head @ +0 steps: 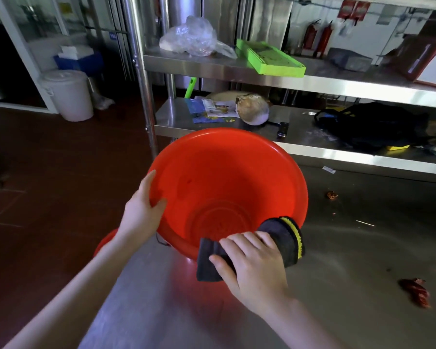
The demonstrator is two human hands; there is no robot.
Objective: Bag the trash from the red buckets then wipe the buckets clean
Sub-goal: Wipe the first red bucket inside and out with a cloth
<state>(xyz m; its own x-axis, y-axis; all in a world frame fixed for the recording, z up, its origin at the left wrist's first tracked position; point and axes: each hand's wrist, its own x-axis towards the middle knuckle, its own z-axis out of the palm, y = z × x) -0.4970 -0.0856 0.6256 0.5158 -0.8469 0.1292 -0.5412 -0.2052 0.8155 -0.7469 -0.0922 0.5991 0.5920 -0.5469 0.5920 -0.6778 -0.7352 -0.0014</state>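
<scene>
A large red bucket is tilted towards me over the near left corner of a steel table; its inside looks bare. My left hand grips its left rim, thumb inside. My right hand presses a dark grey cloth with a yellow edge against the bucket's near rim. Part of a second red bucket shows below the first, behind my left forearm.
Dried red scraps and a smaller one lie on the table to the right. Steel shelves behind hold a clear plastic bag, a green tray, a black bag and packets. A white lidded pail stands on the dark floor at left.
</scene>
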